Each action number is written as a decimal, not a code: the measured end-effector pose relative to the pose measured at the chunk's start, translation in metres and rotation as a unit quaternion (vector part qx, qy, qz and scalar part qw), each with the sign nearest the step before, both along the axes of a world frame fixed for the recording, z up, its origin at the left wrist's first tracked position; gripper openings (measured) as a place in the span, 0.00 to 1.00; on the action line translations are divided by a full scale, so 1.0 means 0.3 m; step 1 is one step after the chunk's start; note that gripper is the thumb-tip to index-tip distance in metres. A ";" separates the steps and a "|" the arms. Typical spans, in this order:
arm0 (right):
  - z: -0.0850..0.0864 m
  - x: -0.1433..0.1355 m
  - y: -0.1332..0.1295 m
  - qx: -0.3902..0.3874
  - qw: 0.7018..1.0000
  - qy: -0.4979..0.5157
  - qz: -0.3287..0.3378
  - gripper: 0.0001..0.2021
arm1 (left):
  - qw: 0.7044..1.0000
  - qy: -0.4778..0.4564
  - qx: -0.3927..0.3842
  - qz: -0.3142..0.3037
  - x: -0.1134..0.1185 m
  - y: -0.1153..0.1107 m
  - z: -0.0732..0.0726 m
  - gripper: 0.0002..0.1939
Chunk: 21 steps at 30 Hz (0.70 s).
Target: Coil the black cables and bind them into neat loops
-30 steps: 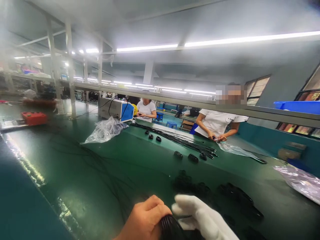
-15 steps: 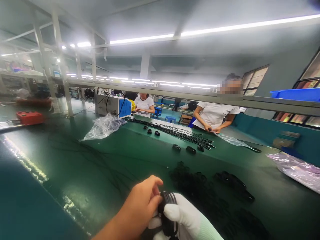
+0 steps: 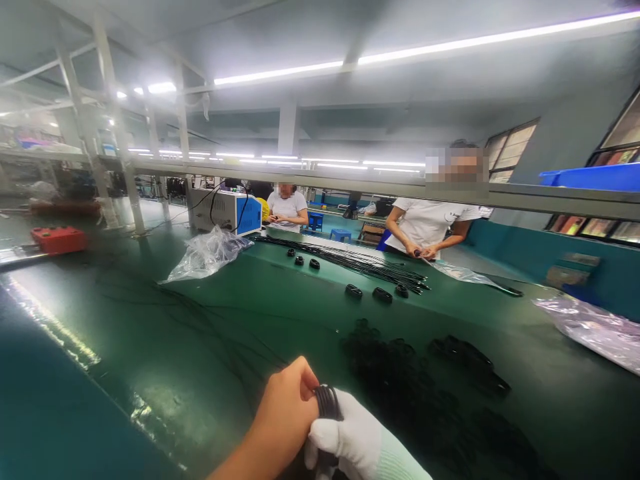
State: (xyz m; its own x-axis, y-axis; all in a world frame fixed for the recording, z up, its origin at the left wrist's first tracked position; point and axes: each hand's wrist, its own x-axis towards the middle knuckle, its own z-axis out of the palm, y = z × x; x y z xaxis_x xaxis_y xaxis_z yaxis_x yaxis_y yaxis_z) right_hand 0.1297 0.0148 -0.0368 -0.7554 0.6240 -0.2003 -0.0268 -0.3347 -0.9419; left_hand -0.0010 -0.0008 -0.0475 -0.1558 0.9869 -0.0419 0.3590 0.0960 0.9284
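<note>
A small bundle of coiled black cable (image 3: 328,404) sits at the bottom centre, its loops side by side. My right hand (image 3: 353,433), in a white glove, is closed around this coil with the thumb across its near side. Bare and curled, my left hand (image 3: 287,410) presses against the coil's left side, thumb and fingers pinched together on the cable. Its fingertips are partly hidden behind the hand and the loops. Just right of my hands lies a dark heap of coiled cables (image 3: 395,373), with more bundles (image 3: 470,363) beyond it.
Long straight black cables (image 3: 345,260) and several small coils (image 3: 383,295) lie across the green table (image 3: 190,340). Clear plastic bags (image 3: 207,253) rest left and right. A blue-and-grey machine (image 3: 227,212) and a red box (image 3: 59,240) stand farther back. Two people work opposite, beyond an overhead shelf bar.
My left fingers have curled in closer against the coil. Both hands and the coil have shifted slightly left, and the coil has turned a little. The person opposite moved their hands slightly.
</note>
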 end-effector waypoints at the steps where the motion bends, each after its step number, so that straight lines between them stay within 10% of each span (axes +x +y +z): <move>1: -0.004 0.002 0.000 0.003 1.000 -0.019 -0.008 0.13 | 1.000 0.018 0.006 -0.007 -0.003 -0.005 -0.001 0.03; 10: -0.026 -0.008 -0.006 -0.071 0.997 0.042 0.012 0.15 | 0.991 0.120 0.023 -0.049 -0.035 -0.010 0.016 0.04; 16: 0.057 0.167 0.095 -0.067 0.965 0.110 -0.226 0.20 | 0.978 0.165 0.081 -0.100 -0.087 0.077 0.059 0.06; 21: 0.066 0.269 0.138 -0.046 0.939 0.123 -0.317 0.21 | 0.941 0.246 0.085 -0.218 0.033 0.119 -0.032 0.06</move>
